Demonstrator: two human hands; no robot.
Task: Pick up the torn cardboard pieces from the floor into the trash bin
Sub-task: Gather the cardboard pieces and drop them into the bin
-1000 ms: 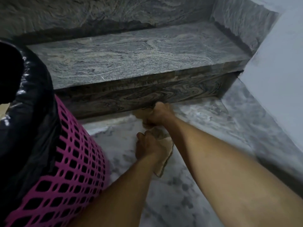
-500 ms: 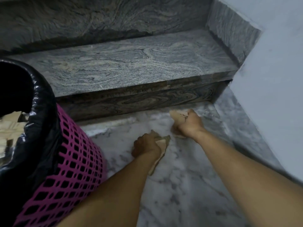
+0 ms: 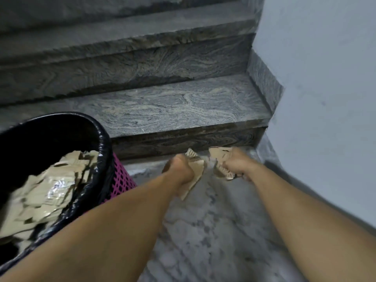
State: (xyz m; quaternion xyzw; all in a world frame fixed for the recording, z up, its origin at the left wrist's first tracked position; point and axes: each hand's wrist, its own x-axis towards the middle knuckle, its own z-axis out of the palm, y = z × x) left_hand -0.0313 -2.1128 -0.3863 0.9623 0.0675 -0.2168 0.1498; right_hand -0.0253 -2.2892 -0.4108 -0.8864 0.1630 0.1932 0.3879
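Marble floor (image 3: 213, 231) w/ grey veining, at foot of granite stairs (image 3: 162, 106); pale wall (image 3: 325, 98) on right side.

Trash bin (image 3: 120, 180): pink lattice body, black liner (image 3: 103, 139) folded over rim, positioned at left, just beside left forearm. Interior already holds a heap of torn cardboard.

Left hand (image 3: 179, 171): closed around cardboard pieces (image 3: 195, 169); strip hangs out below the fist. Right hand (image 3: 234, 165): closed around a second cardboard bundle (image 3: 220, 155), ragged edges protruding fwd and below. Both bundles appear clear of floor, near base of lowest stair riser (image 3: 183, 143).

Change vs. 1 s ago: hands were stacked close together at the riser, gathering; approx. 0.5 s ago they separated, each w/ its own load. Now both are raised and drawn back toward the body. View has tilted up, so more of the bin interior and a second stair show.

Implication: pickup step looks complete for this batch; no loose pieces visible on the exposed floor, though area under arms is hidden. Step in hand: transfer to bin.

Next move, est.: swing both hands left over the liner opening, release. Risk: dangling strip from left fist may snag rim or drop short; the heap sits high, so pieces may slide off.
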